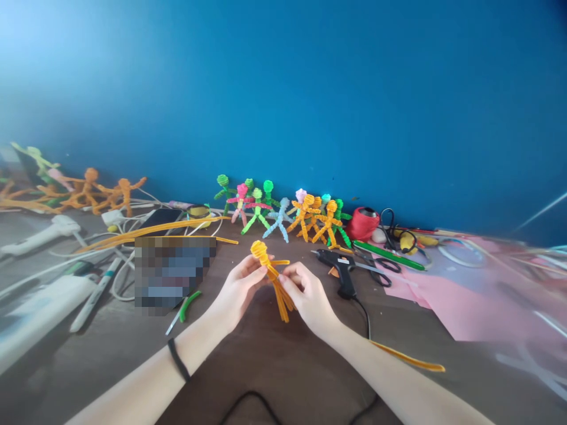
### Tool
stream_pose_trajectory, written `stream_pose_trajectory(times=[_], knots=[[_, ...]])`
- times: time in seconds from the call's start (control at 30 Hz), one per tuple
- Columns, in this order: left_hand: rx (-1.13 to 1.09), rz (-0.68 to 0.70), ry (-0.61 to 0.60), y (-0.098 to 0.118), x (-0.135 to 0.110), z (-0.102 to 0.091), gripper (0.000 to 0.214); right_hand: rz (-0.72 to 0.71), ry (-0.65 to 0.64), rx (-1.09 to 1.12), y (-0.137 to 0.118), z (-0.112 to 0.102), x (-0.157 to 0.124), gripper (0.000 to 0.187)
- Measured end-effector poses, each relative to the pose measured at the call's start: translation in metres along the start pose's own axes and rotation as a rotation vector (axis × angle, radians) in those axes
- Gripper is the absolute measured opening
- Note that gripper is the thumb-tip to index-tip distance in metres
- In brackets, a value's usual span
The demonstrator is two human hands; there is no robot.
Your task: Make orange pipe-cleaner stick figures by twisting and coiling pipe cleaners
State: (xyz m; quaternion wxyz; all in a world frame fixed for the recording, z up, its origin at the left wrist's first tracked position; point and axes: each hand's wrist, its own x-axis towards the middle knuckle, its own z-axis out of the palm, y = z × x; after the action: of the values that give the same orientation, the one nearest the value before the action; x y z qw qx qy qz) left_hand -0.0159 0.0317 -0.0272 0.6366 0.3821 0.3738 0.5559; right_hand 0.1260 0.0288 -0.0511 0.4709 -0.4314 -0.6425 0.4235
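Note:
Both my hands hold an orange pipe-cleaner figure [271, 273] above the brown table [274, 360]. It has a coiled round head at the top and loose strands hanging below. My left hand [237, 290] pinches it just under the head, fingers closed. My right hand [309, 297] grips the middle of the body, fingers curled around the strands. A black band is on my left wrist.
Several finished pipe-cleaner figures [283, 212] in green, pink, blue and orange lean against the blue wall. A black glue gun [340, 268], scissors [380, 268], red yarn [363, 223], pink paper [460, 301], loose orange pipe cleaners [150, 231] and white cables lie around.

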Motion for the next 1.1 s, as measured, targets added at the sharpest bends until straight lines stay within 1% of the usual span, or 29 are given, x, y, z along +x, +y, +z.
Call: stream_pose_trajectory(times=[0.13,0.27,0.4,0.57,0.73,0.83,0.93,1.1], knots=[[0.029,-0.008,-0.055,0.0007,-0.0012,0.0014,0.017,0.021,0.015,-0.010,0.0005,-0.0002,-0.0001,0.020],[0.045,-0.023,-0.103,0.0029,-0.0034,0.0038,0.018,0.012,0.010,-0.018,0.0019,-0.0004,0.0007,0.018],[0.045,-0.044,-0.126,0.0046,-0.0034,0.0039,0.015,0.027,-0.030,-0.031,0.0040,-0.0010,0.0010,0.016],[0.054,-0.058,-0.116,0.0030,-0.0012,0.0016,0.014,0.046,-0.069,-0.052,0.0049,-0.0014,-0.0006,0.015],[0.082,-0.043,-0.013,0.0000,-0.0011,0.0009,0.014,0.012,-0.096,-0.127,0.0021,-0.0011,-0.0021,0.015],[0.079,-0.045,0.016,0.0005,-0.0017,0.0023,0.014,-0.009,-0.110,-0.153,0.0013,-0.0010,-0.0025,0.015],[0.060,-0.053,0.006,0.0014,-0.0014,0.0028,0.015,-0.033,-0.128,-0.164,0.0017,-0.0013,-0.0023,0.014],[0.048,-0.062,-0.043,0.0014,0.0006,-0.0009,0.018,-0.015,-0.161,-0.164,0.0031,-0.0019,-0.0001,0.016]])
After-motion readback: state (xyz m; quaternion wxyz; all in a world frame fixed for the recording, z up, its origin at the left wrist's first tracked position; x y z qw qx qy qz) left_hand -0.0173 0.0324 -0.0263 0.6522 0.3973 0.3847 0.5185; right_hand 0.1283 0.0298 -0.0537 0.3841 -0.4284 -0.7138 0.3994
